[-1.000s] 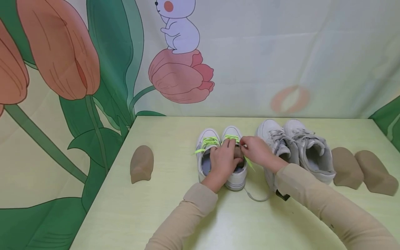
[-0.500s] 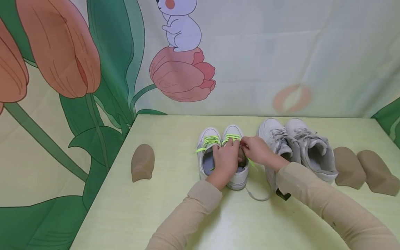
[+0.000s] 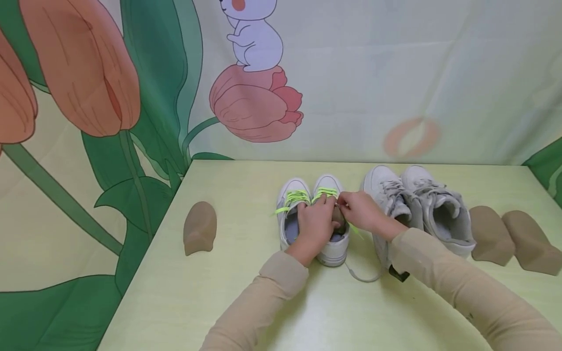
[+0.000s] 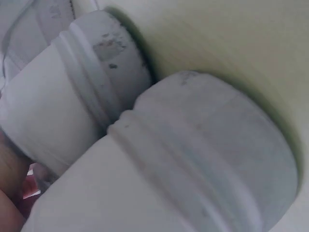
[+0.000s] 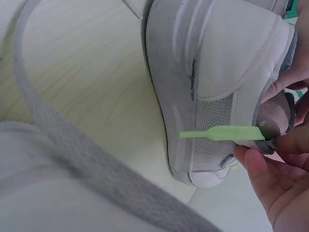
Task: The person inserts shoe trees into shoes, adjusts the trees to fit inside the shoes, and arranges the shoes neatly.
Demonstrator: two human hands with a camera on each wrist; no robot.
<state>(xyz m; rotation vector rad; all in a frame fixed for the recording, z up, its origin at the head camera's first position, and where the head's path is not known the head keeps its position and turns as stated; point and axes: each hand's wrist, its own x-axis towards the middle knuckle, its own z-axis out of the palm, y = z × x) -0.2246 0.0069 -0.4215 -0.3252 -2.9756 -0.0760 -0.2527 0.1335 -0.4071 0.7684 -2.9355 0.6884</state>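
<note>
Two white sneakers with neon green laces stand side by side, toes away from me. The right sneaker (image 3: 332, 255) has a brown molded shoe insert (image 3: 339, 215) in its opening. My left hand (image 3: 314, 223) lies over that opening, fingers on the tongue side and thumb at the insert. With fingertips and thumb, my right hand (image 3: 362, 211) pinches the edge of the opening by the lace holes; a green lace end (image 5: 234, 133) hangs beside the pinch. The left sneaker (image 3: 293, 185) has its opening uncovered. Both heels fill the left wrist view, where the left fingers are mostly hidden.
To the right stands a pair of grey-white sneakers (image 3: 456, 239), a loose grey lace (image 3: 362, 280) trailing from it. Two brown inserts (image 3: 491, 239) lie beyond, and another brown insert (image 3: 200, 229) lies on the left of the table (image 3: 237, 302). A printed cloth (image 3: 351, 87) hangs behind.
My left hand has shifted slightly over the right sneaker's opening, and its thumb shows again at the insert. The right hand keeps its pinch in nearly the same spot.
</note>
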